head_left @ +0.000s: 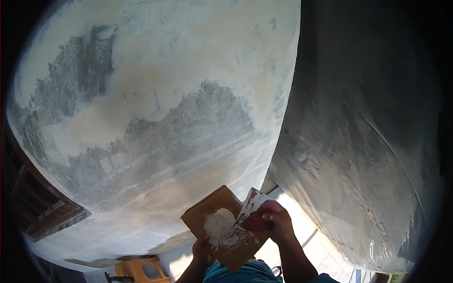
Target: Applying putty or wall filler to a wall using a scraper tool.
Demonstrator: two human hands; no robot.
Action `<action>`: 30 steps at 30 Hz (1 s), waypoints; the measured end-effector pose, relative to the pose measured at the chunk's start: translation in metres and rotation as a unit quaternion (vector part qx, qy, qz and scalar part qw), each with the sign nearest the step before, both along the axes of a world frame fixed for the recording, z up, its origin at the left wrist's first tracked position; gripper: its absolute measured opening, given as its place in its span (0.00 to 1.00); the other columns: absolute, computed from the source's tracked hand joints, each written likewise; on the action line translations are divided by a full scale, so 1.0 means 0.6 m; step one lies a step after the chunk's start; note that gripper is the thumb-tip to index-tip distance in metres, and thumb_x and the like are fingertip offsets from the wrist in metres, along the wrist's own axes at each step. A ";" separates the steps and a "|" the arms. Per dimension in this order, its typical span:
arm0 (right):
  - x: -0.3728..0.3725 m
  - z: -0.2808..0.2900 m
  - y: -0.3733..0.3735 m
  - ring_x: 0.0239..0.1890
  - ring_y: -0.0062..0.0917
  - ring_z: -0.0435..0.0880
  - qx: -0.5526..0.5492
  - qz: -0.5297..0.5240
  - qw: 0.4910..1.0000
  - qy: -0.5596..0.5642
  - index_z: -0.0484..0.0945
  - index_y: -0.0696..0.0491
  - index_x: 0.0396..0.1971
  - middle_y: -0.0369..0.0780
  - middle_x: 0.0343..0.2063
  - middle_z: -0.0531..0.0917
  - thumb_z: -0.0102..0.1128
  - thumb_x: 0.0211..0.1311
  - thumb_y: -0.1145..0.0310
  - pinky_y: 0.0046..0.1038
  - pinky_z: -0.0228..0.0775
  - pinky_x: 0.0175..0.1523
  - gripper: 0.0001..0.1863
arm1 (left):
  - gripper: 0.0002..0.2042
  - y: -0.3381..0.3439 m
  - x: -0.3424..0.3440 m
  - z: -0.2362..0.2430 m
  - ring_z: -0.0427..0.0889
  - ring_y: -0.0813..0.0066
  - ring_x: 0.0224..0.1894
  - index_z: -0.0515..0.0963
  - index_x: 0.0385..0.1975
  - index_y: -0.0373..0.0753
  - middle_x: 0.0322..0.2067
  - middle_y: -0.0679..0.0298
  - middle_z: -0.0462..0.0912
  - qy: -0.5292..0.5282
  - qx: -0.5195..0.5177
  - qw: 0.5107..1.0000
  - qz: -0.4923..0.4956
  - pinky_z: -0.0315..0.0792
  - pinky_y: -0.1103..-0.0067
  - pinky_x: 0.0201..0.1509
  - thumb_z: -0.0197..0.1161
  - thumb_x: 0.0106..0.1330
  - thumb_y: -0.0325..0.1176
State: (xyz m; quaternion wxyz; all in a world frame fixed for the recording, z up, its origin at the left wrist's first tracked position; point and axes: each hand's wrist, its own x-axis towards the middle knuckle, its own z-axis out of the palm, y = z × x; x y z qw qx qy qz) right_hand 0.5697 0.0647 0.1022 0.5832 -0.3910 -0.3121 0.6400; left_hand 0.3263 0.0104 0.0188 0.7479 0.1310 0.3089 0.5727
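Note:
My left hand (203, 251) grips the lower edge of a brown cardboard piece (213, 214) smeared with white putty (222, 228), holding it flat in front of me. My right hand (279, 220) is closed on a dark red flat scraper (251, 210), whose putty-coated blade rests against the cardboard's right side. Both hands are low in the view, just below a large wall (155, 94) covered in patchy white and grey filler.
The wall ends at a corner, and a darker grey wall face (358, 141) runs off to the right. An orange plastic stool (141, 269) stands on the light tiled floor (311, 236) below. Dark wooden framing (42, 207) sits at the left edge.

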 end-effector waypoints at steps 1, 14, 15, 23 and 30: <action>-0.010 0.010 0.013 0.45 0.32 0.83 0.007 -0.013 1.000 0.006 0.74 0.61 0.48 0.43 0.40 0.82 0.57 0.49 0.82 0.35 0.77 0.55 0.21 | 0.28 0.009 -0.017 0.004 0.75 0.47 0.60 0.64 0.64 0.32 0.57 0.48 0.75 0.001 0.013 1.000 0.008 0.68 0.54 0.66 0.54 0.64 0.37; 0.023 0.199 0.283 0.40 0.22 0.83 0.287 -0.270 0.884 -0.250 0.78 0.62 0.45 0.42 0.36 0.85 0.52 0.60 0.78 0.24 0.74 0.48 0.13 | 0.28 0.062 -0.090 0.043 0.74 0.48 0.61 0.62 0.66 0.35 0.58 0.50 0.74 -0.042 0.085 0.995 -0.033 0.68 0.52 0.66 0.54 0.65 0.36; 0.035 0.206 0.313 0.39 0.22 0.82 0.304 -0.299 0.853 -0.302 0.79 0.62 0.46 0.42 0.36 0.85 0.53 0.61 0.77 0.24 0.74 0.47 0.14 | 0.28 0.066 -0.083 0.042 0.73 0.48 0.62 0.62 0.66 0.35 0.59 0.50 0.74 -0.054 0.085 0.994 -0.033 0.68 0.53 0.67 0.54 0.65 0.36; 0.041 0.274 0.447 0.39 0.36 0.83 0.435 -0.412 0.643 -0.477 0.78 0.56 0.51 0.45 0.43 0.80 0.53 0.63 0.80 0.32 0.77 0.45 0.17 | 0.29 0.131 -0.037 -0.048 0.72 0.48 0.62 0.62 0.66 0.36 0.59 0.51 0.73 -0.028 0.084 0.995 0.039 0.66 0.55 0.67 0.56 0.64 0.37; 0.037 0.257 0.505 0.53 0.42 0.76 0.462 -0.406 0.607 -0.503 0.73 0.55 0.60 0.47 0.54 0.75 0.59 0.53 0.82 0.37 0.71 0.58 0.30 | 0.31 0.172 0.049 -0.104 0.71 0.53 0.63 0.62 0.66 0.34 0.59 0.56 0.73 0.123 0.132 0.977 0.113 0.65 0.59 0.68 0.57 0.62 0.37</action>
